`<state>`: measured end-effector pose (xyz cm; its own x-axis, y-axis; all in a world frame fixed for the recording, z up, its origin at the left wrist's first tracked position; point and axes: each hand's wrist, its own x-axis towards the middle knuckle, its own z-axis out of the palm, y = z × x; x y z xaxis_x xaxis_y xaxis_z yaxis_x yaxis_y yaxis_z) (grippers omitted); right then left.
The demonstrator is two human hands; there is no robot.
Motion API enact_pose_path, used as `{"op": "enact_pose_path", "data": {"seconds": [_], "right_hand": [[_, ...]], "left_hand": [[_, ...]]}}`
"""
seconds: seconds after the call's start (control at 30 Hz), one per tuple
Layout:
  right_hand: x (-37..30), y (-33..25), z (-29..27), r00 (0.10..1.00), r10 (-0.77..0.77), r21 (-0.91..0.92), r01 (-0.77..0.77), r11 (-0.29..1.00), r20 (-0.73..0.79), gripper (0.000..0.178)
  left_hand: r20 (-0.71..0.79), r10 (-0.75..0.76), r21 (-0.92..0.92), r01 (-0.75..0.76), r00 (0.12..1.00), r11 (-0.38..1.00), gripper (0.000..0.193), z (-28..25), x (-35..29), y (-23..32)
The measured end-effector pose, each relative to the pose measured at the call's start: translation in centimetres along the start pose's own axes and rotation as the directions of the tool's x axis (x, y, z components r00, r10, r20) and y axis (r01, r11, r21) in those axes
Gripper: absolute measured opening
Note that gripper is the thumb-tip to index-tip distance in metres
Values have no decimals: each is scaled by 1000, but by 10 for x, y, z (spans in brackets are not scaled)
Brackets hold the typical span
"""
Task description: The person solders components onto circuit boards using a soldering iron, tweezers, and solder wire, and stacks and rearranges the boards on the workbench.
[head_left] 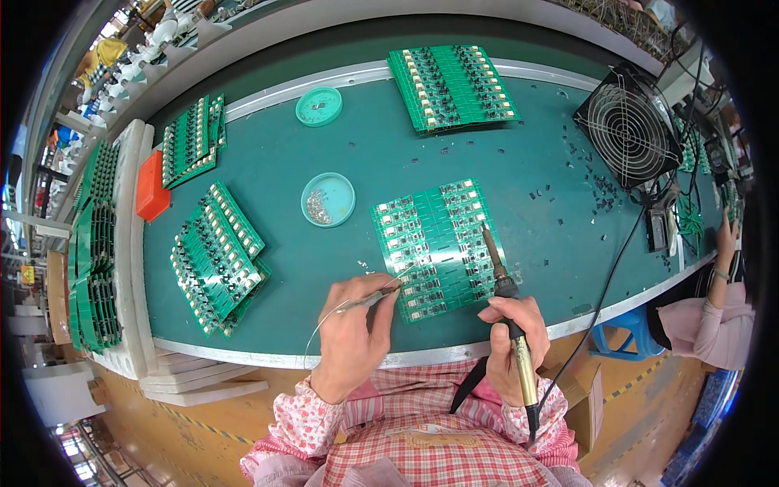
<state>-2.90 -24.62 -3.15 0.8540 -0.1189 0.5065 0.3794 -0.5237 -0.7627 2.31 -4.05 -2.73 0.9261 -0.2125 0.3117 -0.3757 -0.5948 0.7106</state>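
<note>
My right hand [515, 339] grips a soldering iron [523, 369] with a yellow handle. Its dark tip points up and away, over the right-hand columns of a green circuit board panel [439, 231] lying flat in front of me. Between the fingers and thumb of my left hand [354, 333] is thin solder wire [328, 316], passing through a small greyish piece that I cannot make out clearly. The wire's far end reaches the panel's lower left part, and its loose end curves down beside my wrist. Rows of white and black parts sit on the panel.
Stacked panels lie at the far middle [451, 85] and at left [217, 260]. Two round green dishes [328, 199] hold small parts. A black fan [629, 126] stands at far right near scattered black pieces [604, 193]. An orange bin [152, 187] sits left. Another person's arm [718, 280] is at right.
</note>
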Motion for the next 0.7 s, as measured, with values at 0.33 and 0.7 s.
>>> {"op": "enact_pose_path", "data": {"seconds": [0.33,0.7], "right_hand": [[-8,7,3,999,-1,47,3,999,-44,19],[-9,9,3,998,-19,88,25,996,-65,17]], "left_hand": [[18,6,30,-6,1000,1000,15,-1,1,3],[-20,60,45,-60,998,997,25,4,0,-1]]}}
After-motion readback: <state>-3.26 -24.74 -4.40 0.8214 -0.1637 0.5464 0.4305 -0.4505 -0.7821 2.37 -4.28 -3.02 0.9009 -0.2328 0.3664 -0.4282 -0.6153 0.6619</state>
